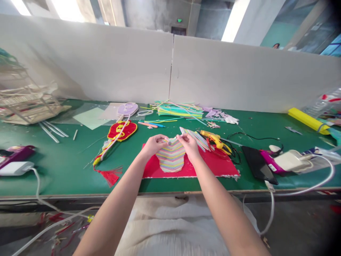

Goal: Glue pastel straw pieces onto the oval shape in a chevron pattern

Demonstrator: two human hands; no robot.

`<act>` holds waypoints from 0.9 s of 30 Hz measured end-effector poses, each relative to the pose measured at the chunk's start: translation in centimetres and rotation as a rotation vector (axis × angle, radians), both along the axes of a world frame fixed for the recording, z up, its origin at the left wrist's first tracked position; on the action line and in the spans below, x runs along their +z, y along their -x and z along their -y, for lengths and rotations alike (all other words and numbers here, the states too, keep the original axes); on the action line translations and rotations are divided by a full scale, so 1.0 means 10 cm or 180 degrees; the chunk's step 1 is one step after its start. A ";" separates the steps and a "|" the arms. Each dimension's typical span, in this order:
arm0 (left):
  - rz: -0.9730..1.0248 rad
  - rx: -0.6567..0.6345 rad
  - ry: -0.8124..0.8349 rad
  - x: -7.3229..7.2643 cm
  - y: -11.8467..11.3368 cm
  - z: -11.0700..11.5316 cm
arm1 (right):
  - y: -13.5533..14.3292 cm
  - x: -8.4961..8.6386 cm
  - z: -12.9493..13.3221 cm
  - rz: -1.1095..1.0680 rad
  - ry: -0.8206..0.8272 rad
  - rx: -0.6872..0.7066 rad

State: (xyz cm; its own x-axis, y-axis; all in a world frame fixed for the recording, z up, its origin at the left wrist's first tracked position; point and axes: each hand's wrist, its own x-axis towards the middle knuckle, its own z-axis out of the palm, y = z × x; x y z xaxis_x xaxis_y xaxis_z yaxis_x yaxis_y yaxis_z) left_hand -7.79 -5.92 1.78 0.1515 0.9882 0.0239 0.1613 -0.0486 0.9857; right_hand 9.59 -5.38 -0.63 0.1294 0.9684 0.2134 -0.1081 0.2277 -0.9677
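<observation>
Between my two hands is a striped fan-shaped piece (172,158) in pastel yellow, pink, blue and white zigzag bands, held over a red sheet (213,165). My left hand (156,145) pinches its upper left edge. With thumb and fingers pressed together, my right hand (188,142) grips the upper right edge. Pastel striped strips (195,138) lie just beyond my right hand, beside a yellow glue gun (215,138). To the left lies a red and yellow fan-shaped ornament (123,131) with a red tassel (110,176).
Bundled pastel strips (178,110) lie at the back against a grey partition (239,71). A wooden rack (29,103) stands far left. On the right are a black tablet-like slab (257,165), a power strip (274,161) and a yellow roll (309,121). White cables (271,209) hang over the front edge.
</observation>
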 end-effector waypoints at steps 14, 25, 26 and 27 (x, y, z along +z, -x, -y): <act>0.0048 0.0090 0.0099 -0.04 0.01 -0.02 | -0.01 0.00 0.00 0.0015 -0.0045 -0.0087; 0.0036 0.0070 0.0108 -0.05 0.01 -0.02 | -0.01 -0.01 -0.03 -0.0065 -0.0128 -0.0129; 0.0037 0.0069 0.0110 -0.05 0.01 -0.02 | 0.00 0.00 -0.03 -0.0068 -0.0123 -0.0134; 0.0039 0.0071 0.0112 -0.05 0.01 -0.02 | 0.00 0.00 -0.03 -0.0072 -0.0119 -0.0138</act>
State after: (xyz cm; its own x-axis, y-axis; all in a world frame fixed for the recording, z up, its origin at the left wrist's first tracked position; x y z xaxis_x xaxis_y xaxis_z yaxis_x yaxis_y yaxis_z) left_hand -7.91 -5.68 1.27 0.1293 0.9916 -0.0091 0.1497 -0.0104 0.9887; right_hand 9.63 -5.09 -0.64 0.1762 0.9532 0.2458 -0.1189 0.2685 -0.9559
